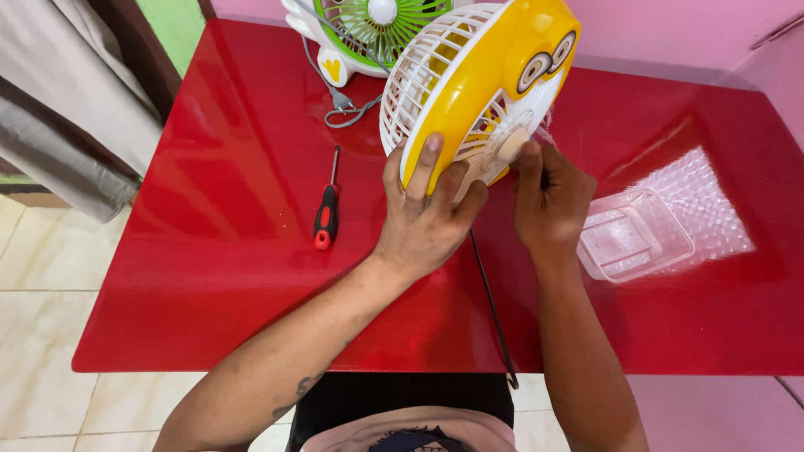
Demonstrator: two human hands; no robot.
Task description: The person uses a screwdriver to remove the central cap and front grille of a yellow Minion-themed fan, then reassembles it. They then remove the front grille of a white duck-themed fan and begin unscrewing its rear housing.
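Left hand (pixel 427 213) gripping tilted yellow fan (pixel 477 84) with white grille, right hand (pixel 548 197) closed at its hub

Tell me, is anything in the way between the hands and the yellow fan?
Nothing visible is. The left hand already rests on the yellow fan, fingers over its yellow rim. The right hand touches the round white hub at its middle. The screwdriver lies apart, to the left.

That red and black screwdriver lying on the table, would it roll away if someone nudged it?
Probably somewhat. The screwdriver has a rounded handle and lies flat on a glossy red table, so a sideways nudge would likely roll or slide it. It looks stiff, with a thin metal shaft, and small enough to be light. Neither the left hand nor the right hand touches it.
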